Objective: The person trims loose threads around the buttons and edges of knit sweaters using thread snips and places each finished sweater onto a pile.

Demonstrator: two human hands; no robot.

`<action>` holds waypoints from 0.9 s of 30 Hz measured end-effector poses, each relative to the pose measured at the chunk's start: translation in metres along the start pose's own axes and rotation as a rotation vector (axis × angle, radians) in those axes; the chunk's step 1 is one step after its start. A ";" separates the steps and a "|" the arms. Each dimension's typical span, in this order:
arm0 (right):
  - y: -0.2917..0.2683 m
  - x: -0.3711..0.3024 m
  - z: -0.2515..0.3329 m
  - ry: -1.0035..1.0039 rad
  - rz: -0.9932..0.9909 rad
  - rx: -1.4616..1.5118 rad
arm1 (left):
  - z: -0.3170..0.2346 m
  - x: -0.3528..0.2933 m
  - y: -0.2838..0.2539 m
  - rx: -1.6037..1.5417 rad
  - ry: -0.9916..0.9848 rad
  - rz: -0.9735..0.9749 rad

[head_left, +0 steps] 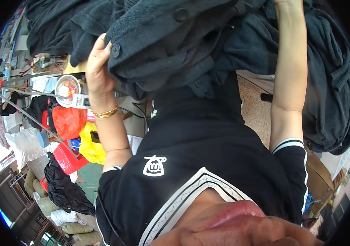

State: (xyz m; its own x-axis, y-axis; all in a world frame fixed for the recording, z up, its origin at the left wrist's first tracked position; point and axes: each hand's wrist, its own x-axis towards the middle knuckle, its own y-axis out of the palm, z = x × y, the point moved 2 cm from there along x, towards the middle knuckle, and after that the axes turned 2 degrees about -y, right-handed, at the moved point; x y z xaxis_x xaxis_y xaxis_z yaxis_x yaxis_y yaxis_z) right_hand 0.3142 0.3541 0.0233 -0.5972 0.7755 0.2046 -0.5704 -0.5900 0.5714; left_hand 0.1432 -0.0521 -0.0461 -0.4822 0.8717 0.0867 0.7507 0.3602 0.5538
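A dark grey fuzzy coat (162,45) with large round buttons is raised in front of me. At its left edge, beside a button (115,50), my left hand (100,69) is closed on the cloth, its fingers partly hidden behind the coat. My right forearm (289,65) reaches up toward the far side, over more dark cloth. Only the base of my right hand (286,2) shows at the top edge; its fingers are out of the picture, so what it touches cannot be seen.
More dark garments (337,78) hang in a heap at the right, and others (56,28) lie at the far left. On the left are a round white bowl (67,78), an orange bag (66,125), a yellow bag (93,149), thin metal rods (33,110) and white sacks (27,141).
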 end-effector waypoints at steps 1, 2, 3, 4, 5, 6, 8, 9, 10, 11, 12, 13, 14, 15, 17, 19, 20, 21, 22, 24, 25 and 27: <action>-0.011 0.004 -0.018 0.100 -0.022 -0.012 | 0.005 -0.001 -0.009 0.032 0.074 -0.115; -0.019 0.006 -0.034 0.189 -0.044 -0.022 | 0.010 -0.002 -0.015 0.073 0.024 -0.294; -0.024 0.004 -0.044 0.212 -0.078 -0.044 | 0.017 -0.002 -0.022 0.104 -0.026 -0.463; -0.029 0.003 -0.051 0.224 -0.058 -0.044 | 0.022 -0.002 -0.026 0.032 -0.044 -0.307; -0.034 -0.001 -0.053 0.240 -0.047 -0.049 | 0.027 -0.003 -0.026 -0.005 -0.075 -0.310; -0.024 -0.009 -0.052 0.254 -0.100 -0.068 | 0.027 -0.006 -0.027 -0.019 -0.083 -0.312; -0.021 -0.019 -0.055 0.253 -0.084 -0.139 | 0.027 -0.011 -0.030 -0.034 -0.095 -0.314; -0.019 -0.023 -0.056 0.250 -0.064 -0.213 | 0.027 -0.011 -0.033 0.010 -0.116 -0.307; -0.017 -0.029 -0.056 0.242 -0.068 -0.237 | 0.027 -0.011 -0.037 0.054 -0.137 -0.300; -0.016 -0.034 -0.056 0.242 -0.076 -0.237 | 0.028 -0.010 -0.042 0.054 -0.145 -0.296; -0.013 -0.039 -0.057 0.229 -0.083 -0.330 | 0.029 -0.009 -0.048 0.073 -0.180 -0.269; -0.010 -0.044 -0.058 0.215 -0.090 -0.423 | 0.031 -0.008 -0.051 0.091 -0.217 -0.241; -0.005 -0.048 -0.060 0.207 -0.058 -0.407 | 0.030 -0.009 -0.051 0.086 -0.221 -0.227; -0.002 -0.051 -0.064 0.214 -0.051 -0.405 | 0.031 -0.013 -0.055 0.086 -0.219 -0.237; 0.001 -0.057 -0.067 0.190 0.016 -0.474 | 0.033 -0.020 -0.066 0.113 -0.308 -0.184; 0.001 -0.065 -0.062 0.206 -0.014 -0.515 | 0.032 -0.019 -0.071 0.130 -0.354 -0.171; 0.003 -0.066 -0.064 0.217 0.009 -0.555 | 0.031 -0.023 -0.074 0.198 -0.377 -0.147; 0.004 -0.068 -0.066 0.230 0.031 -0.595 | 0.030 -0.027 -0.076 0.265 -0.402 -0.122; 0.006 -0.071 -0.071 0.181 0.093 -0.652 | 0.030 -0.031 -0.077 0.276 -0.430 -0.143; 0.014 -0.079 -0.076 0.225 0.150 -0.676 | 0.030 -0.031 -0.085 0.271 -0.451 -0.109; 0.019 -0.085 -0.079 0.257 0.204 -0.693 | 0.031 -0.031 -0.088 0.276 -0.466 -0.068; 0.028 -0.100 -0.086 0.337 0.234 -0.685 | 0.029 -0.030 -0.081 0.285 -0.446 -0.071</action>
State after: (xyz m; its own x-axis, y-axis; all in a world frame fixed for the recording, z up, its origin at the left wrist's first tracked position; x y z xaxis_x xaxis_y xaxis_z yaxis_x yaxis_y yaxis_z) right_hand 0.3099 0.2406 -0.0495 -0.8201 0.5695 -0.0546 -0.5636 -0.8206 -0.0944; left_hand 0.1099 -0.0978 -0.1174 -0.3440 0.8761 -0.3379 0.8461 0.4453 0.2931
